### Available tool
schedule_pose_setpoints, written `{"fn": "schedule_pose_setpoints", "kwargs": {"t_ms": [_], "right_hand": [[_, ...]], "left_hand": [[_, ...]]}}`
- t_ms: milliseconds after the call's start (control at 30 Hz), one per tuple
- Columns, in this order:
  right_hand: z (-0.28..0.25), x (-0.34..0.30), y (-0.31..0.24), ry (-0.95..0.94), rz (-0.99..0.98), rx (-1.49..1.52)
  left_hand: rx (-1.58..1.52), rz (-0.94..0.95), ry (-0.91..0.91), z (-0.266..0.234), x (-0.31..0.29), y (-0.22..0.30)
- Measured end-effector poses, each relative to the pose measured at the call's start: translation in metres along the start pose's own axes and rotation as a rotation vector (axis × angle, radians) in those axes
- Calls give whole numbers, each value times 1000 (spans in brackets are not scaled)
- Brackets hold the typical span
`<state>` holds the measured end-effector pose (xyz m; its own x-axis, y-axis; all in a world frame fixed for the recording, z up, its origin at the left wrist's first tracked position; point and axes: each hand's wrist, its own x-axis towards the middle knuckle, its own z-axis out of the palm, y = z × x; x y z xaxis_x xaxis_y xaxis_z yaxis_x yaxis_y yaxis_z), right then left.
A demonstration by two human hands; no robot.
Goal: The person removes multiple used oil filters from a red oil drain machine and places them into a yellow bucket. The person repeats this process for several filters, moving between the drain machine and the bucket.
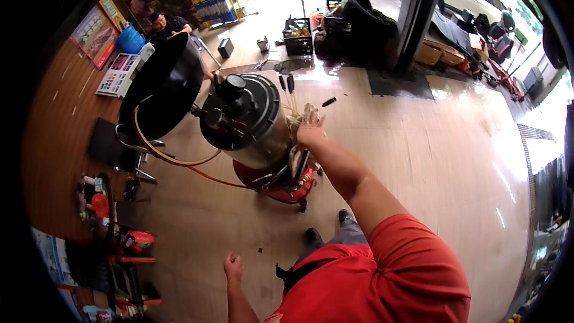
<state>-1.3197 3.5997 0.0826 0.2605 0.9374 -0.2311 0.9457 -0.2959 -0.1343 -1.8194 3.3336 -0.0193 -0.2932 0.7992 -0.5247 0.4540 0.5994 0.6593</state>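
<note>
A tall oil drainer stands in front of me, with a grey tank (263, 140), a black lid (254, 104) and a wide black pan (164, 87) raised at its left. Its round red base (287, 191) rests on casters and carries several tools at the side. My right hand (312, 131) reaches to the tank's right side and is closed on a crumpled beige rag (309, 112); some fingers are hidden by it. Thin rods with black handles (287, 84) stick up just beyond. My left hand (233, 268) hangs low at the left, empty, its fingers loosely bent and apart.
An orange hose (218, 178) runs from the base. A black chair (113, 143) stands at the left, and a person (170, 27) sits behind the pan. Black crates (298, 37) and stacked tyres (362, 15) are at the back. A dark object (329, 101) lies on the floor.
</note>
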Motion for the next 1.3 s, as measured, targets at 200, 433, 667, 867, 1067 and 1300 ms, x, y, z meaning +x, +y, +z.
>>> {"fn": "schedule_pose_setpoints", "kwargs": {"t_ms": [200,433,667,867,1067,1300], "right_hand": [[17,49,3,57,-15,78],[-40,41,63,537,12,1228],[-101,-65,116,353,-426,1683],[-61,-137,74,-415,-44,2385],[-46,-148,88,-194,-14,1621],[-49,-174,72,-119,-387,1224]], "left_hand": [[-128,-62,6,31,-29,15],[-171,144,-200,82,-65,144],[-490,665,-705,161,-93,315],[-1009,526,-980,268,-59,375],[-754,466,-929,264,-99,398],[-758,480,-590,275,-68,380]]}}
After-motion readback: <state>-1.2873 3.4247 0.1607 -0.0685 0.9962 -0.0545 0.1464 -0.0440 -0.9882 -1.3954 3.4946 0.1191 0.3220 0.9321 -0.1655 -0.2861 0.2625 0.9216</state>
